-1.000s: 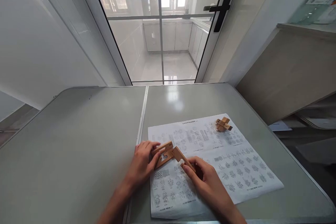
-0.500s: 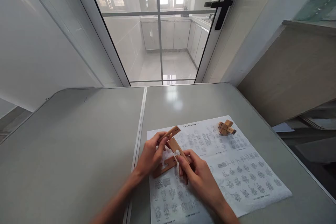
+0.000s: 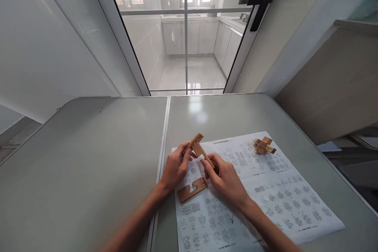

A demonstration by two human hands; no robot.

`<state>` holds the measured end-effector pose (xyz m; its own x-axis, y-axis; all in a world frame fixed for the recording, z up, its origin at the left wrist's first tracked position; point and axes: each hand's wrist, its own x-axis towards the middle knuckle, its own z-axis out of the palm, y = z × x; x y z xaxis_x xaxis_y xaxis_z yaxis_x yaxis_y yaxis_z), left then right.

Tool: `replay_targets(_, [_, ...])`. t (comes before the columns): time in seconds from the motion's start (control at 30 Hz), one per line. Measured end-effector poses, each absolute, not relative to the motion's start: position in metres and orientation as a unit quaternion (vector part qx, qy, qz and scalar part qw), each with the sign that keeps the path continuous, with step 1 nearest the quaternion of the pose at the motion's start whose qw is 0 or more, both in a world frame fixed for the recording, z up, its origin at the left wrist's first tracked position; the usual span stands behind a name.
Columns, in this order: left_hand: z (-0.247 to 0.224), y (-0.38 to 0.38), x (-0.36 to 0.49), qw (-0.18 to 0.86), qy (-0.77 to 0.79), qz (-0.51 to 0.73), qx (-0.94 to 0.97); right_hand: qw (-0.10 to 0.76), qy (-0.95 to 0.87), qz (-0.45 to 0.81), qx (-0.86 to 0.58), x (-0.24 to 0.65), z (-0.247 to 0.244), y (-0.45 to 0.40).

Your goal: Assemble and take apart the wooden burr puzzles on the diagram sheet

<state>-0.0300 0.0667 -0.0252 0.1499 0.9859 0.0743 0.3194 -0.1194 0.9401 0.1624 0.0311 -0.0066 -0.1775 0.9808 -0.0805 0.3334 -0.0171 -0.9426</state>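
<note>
Pinched in my left hand [image 3: 177, 165] is a flat wooden puzzle piece [image 3: 195, 140] with a mark at its far end. My right hand [image 3: 223, 175] grips a second wooden puzzle piece [image 3: 203, 153], whose upper end meets the first one; whether they interlock I cannot tell. Below my hands, a notched wooden puzzle piece [image 3: 186, 194] lies flat on the printed instruction sheet [image 3: 245, 201]. Several crossed pieces form a small wooden assembly [image 3: 264, 145] at the sheet's far right.
The sheet, covered with small diagrams, lies on a grey table [image 3: 118, 165] with a pale seam [image 3: 165, 126] running away from me. Beyond the table's far edge stands a glass door [image 3: 201, 67] with a black handle [image 3: 264, 3]. A brown panel [image 3: 333, 82] rises at the right.
The two held pieces have come together at their ends. My hands have moved up off the notched piece, which now shows more fully. The whole view has shifted slightly.
</note>
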Motion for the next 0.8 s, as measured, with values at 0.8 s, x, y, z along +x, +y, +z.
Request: replay_targets(0.8, [-0.015, 0.065, -0.028, 0.411, 0.534, 0.413, 0.613, 0.372, -0.625, 0.462, -0.508, 0.163, -0.027, 0.044])
